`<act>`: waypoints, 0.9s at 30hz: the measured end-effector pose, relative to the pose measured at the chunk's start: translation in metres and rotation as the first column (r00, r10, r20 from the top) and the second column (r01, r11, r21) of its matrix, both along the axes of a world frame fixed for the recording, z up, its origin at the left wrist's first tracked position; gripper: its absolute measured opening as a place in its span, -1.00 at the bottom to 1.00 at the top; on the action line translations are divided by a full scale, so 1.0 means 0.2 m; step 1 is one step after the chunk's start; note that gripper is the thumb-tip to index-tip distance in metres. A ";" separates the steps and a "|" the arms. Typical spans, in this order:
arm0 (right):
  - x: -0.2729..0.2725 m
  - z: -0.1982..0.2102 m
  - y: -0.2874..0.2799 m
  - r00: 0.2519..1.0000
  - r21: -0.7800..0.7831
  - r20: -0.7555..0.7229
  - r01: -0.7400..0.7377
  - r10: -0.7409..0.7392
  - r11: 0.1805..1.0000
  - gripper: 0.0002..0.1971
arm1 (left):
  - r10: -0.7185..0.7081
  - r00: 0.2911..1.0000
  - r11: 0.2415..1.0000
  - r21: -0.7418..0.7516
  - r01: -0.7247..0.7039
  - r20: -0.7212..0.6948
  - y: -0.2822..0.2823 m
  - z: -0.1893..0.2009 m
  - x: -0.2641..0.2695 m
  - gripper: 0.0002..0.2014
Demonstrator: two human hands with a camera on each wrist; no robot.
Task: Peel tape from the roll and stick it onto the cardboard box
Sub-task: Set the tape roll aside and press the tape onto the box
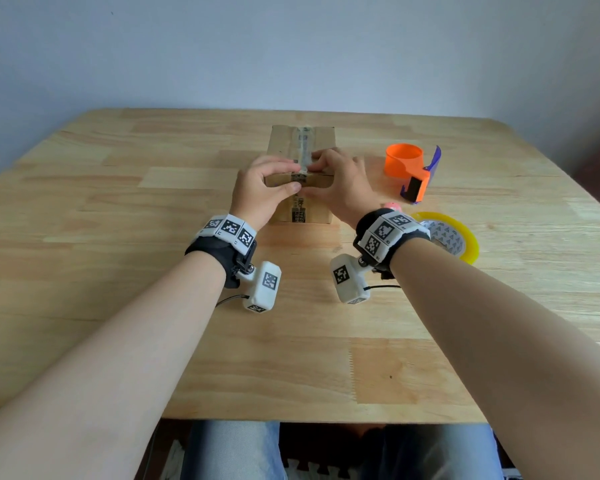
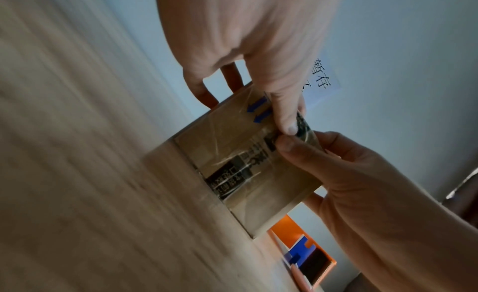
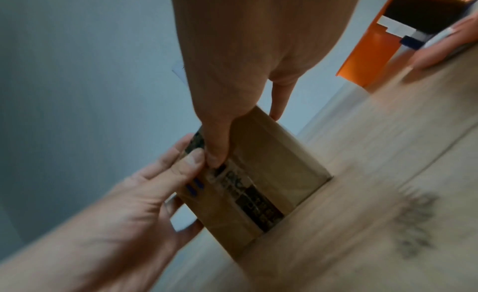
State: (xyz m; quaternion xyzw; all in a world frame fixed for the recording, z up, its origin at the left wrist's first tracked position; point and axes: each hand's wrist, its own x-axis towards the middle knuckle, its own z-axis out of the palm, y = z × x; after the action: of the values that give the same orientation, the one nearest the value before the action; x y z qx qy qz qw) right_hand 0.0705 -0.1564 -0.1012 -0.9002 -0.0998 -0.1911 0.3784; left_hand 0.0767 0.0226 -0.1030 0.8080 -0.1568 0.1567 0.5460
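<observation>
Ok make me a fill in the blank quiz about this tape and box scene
1. Both hands, the left hand and the right hand, rest on the cardboard ____.
2. The tape dispenser on the table is mostly ____ in colour.
3. The tape roll lies beside the person's ____ wrist.
4. Along the box top runs a strip of ____.

Missing words: box; orange; right; tape

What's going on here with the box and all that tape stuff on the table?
A person is taping a cardboard box on a wooden table. Both hands, left hand and right hand, rest on the box, their thumbs pressing the clear tape strip at its near top edge. The yellow tape roll and the orange dispenser lie to the right.
</observation>
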 end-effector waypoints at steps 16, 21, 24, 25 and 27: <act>-0.02 0.01 0.00 0.999 0.051 -0.045 0.027 -0.025 0.998 -0.37 | -0.001 1.000 0.989 0.147 0.004 -0.023 0.02 -0.03 0.05 -0.57; -0.03 0.01 0.05 0.987 0.115 -0.074 0.151 -0.143 0.982 -0.22 | -0.013 0.995 0.995 0.099 0.022 -0.095 0.01 0.01 0.04 -0.67; -0.03 0.00 0.05 0.977 0.127 -0.117 0.195 -0.181 0.973 0.03 | -0.019 0.992 0.997 0.074 0.028 -0.124 0.01 0.03 0.03 -0.68; -0.03 -0.02 0.04 0.966 0.140 -0.168 0.221 -0.197 0.965 0.11 | -0.021 0.990 0.998 0.062 0.030 -0.140 0.01 0.04 0.03 -0.68; -0.04 -0.05 0.03 0.925 0.161 -0.308 0.281 -0.222 0.946 0.17 | -0.022 0.985 0.998 0.051 0.031 -0.170 0.01 0.05 0.03 -0.65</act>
State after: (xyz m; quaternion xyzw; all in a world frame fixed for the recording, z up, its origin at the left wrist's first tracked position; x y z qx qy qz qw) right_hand 0.0615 -0.1509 -0.1120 -0.8805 0.0925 -0.1153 0.4503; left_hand 0.0820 0.0239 -0.0925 0.8306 -0.1249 0.0758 0.5374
